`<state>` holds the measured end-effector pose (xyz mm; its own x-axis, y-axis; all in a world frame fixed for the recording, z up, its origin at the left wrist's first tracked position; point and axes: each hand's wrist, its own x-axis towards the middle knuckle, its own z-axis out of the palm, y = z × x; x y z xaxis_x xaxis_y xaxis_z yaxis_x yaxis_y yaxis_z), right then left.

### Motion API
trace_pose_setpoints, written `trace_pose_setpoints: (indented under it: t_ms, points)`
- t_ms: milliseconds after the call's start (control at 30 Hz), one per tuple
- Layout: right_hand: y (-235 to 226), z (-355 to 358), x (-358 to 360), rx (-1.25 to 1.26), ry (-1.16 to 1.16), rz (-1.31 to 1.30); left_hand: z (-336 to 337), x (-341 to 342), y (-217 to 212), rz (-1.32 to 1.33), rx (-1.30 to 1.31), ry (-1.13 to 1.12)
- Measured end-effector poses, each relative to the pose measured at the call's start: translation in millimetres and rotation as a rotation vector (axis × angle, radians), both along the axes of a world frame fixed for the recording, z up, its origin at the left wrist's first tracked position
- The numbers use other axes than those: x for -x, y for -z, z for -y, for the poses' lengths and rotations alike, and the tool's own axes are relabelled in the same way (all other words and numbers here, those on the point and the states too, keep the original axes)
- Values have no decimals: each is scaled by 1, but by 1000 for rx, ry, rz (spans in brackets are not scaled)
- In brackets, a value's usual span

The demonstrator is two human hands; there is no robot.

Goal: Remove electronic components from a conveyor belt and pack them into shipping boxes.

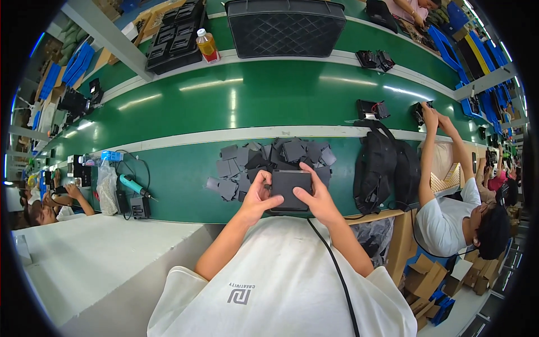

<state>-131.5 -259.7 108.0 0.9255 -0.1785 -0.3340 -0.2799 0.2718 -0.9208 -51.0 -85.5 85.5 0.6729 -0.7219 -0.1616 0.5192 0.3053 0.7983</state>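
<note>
Bright overhead light; streak glare on green belt [247, 101]; sharp centre; fisheye bending, black vignette at rim.

The flat black panel [291, 188] looks like matt, smooth plastic. At 12 o'clock from it, the grey sheets [269, 163] look like dull foam or card. The green conveyor belt [247, 101] is glossy. At 3 o'clock, the black bag [382, 168] is matt cloth.

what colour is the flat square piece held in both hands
Dark grey, nearly black: the flat square piece between the left hand and right hand, clearest in the head view.
</note>
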Motion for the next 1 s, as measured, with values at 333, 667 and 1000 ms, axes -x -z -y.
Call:
trace_pose_setpoints:
  t_ms: [333, 667, 1000]
  points:
    - [56, 44, -39, 119, 90, 202, 8, -30, 21, -168, -145, -218]
    - [165, 354, -99, 1231, 488, -397, 3, -174, 78, -85, -396, -456]
    - [160, 368, -135, 1263, 284, -696, -21, -258, 151, -12, -355, -629]
